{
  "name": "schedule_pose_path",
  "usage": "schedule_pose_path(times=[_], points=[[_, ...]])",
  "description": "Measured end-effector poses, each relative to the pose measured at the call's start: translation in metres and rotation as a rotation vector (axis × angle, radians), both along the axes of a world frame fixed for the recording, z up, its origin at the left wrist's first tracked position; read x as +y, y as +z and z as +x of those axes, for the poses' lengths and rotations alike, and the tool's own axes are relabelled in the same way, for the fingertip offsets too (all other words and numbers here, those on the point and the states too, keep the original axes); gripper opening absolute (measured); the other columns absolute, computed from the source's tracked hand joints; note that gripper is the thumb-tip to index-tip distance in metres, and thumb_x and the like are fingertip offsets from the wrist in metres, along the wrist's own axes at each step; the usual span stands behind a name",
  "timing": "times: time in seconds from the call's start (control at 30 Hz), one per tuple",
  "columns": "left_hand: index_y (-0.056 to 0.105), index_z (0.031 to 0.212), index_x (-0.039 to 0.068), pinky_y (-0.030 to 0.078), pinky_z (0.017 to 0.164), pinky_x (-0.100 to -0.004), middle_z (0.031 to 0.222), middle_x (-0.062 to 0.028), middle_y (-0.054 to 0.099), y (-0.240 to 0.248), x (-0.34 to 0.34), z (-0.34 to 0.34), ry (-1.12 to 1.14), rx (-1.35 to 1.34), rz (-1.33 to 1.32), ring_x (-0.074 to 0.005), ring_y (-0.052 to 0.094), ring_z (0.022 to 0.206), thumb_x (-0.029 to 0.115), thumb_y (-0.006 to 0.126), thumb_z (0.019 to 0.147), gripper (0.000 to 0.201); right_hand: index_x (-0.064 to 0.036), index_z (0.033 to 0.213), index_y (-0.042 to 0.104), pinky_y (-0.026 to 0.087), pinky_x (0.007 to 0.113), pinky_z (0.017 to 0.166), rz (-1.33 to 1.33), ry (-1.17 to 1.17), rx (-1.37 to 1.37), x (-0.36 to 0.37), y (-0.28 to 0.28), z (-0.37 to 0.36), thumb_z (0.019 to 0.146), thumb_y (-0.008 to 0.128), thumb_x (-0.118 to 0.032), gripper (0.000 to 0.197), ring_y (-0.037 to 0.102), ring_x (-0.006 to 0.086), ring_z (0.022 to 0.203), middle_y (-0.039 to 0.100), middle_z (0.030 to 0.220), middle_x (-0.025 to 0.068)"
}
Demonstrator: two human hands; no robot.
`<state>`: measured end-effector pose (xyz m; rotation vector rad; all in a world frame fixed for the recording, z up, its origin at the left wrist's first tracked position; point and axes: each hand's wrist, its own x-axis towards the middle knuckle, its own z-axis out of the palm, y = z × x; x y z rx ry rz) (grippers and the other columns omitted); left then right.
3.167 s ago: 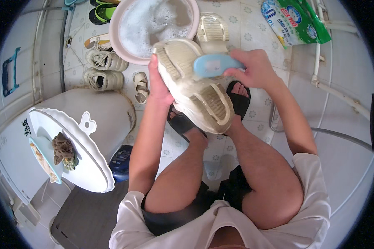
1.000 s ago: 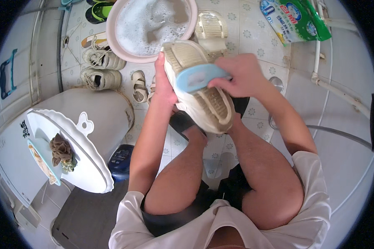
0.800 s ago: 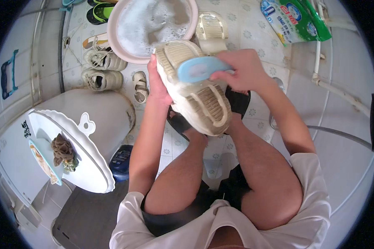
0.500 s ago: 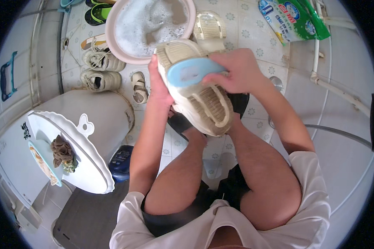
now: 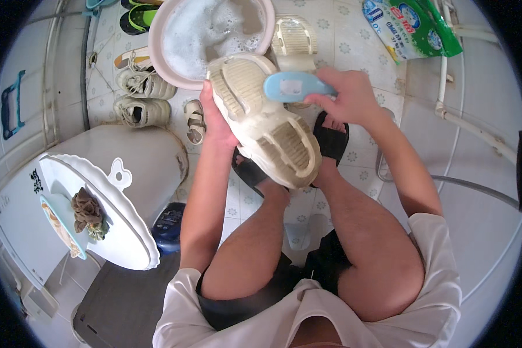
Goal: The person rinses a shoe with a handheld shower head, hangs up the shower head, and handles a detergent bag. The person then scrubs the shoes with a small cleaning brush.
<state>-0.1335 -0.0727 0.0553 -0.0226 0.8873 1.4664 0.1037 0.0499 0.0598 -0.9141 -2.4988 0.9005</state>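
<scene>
My left hand [image 5: 218, 120] grips the side of a white shoe [image 5: 255, 130], whose ridged, yellowish-brown sole faces up at me. Closed around the handle of a light blue scrubbing brush [image 5: 278, 87] is my right hand [image 5: 351, 95]. The brush lies over the right edge of the sole near its middle; its bristles are hidden underneath, so I cannot tell whether they touch. Just beyond, another shoe [image 5: 294, 43] rests sole up on the tiles, partly covered by the brush. A pink basin [image 5: 269, 26] of foamy water stands behind the held shoe.
Worn sneakers [image 5: 142, 110], a strappy sandal [image 5: 195, 122] and green-black footwear [image 5: 139, 19] lie at the left. A green detergent bag [image 5: 414, 29] sits far right. White board [image 5: 127, 226] carries a brown cloth [image 5: 87, 210]. Below it are a dark blue bottle [image 5: 168, 227] and a grey stool [image 5: 127, 296].
The brush has moved from across the middle of the sole to its right edge, slightly upward. The shoe has shifted slightly left, and more of its tread shows.
</scene>
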Motion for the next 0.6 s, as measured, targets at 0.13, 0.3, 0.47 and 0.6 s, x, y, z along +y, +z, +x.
schedule_pose_path(times=[0.13, 0.3, 0.47, 0.6], points=[[0.041, 0.145, 0.006, 0.045, 0.105, -0.0509, 0.14, -0.0208, 0.051, -0.006, 0.003, 0.013, -0.038, 0.154, -0.108, -0.0371, 0.053, 0.126, 0.075, 0.045, 0.085, 0.092, -0.0148, 0.087, 0.066, 0.049, 0.042, 0.057, -0.058, 0.119, -0.007, -0.027, 0.036, -0.031, 0.08, 0.07, -0.058, 0.044, 0.065, 0.0337, 0.063, 0.064, 0.067, 0.0095], [0.044, 0.144, 0.008, 0.045, 0.105, -0.0518, 0.14, -0.0182, 0.051, -0.005, 0.001, -0.005, 0.035, 0.019, 0.077, -0.0355, 0.052, 0.126, 0.075, 0.047, 0.084, 0.09, -0.0137, 0.091, 0.068, 0.05, 0.042, 0.058, -0.138, 0.0, -0.05, -0.008, 0.021, -0.011, 0.079, 0.071, -0.058, 0.046, 0.066, 0.0336, 0.065, 0.064, 0.068, 0.0103], [0.042, 0.145, 0.007, 0.046, 0.105, -0.05, 0.14, -0.0184, 0.051, -0.008, 0.0, 0.007, 0.046, 0.131, 0.015, -0.0347, 0.054, 0.125, 0.076, 0.049, 0.082, 0.093, -0.0126, 0.095, 0.067, 0.051, 0.043, 0.059, -0.218, -0.035, -0.004, -0.03, 0.027, -0.021, 0.08, 0.071, -0.057, 0.047, 0.066, 0.0358, 0.065, 0.064, 0.068, 0.0115], [0.04, 0.146, 0.006, 0.048, 0.104, -0.0476, 0.14, -0.0175, 0.052, -0.01, -0.009, -0.005, 0.059, 0.03, 0.2, -0.0326, 0.054, 0.125, 0.077, 0.05, 0.081, 0.097, -0.01, 0.093, 0.068, 0.049, 0.04, 0.056, -0.135, -0.034, -0.014, -0.027, 0.023, -0.026, 0.081, 0.074, -0.049, 0.041, 0.064, 0.0321, 0.059, 0.062, 0.064, 0.0124]])
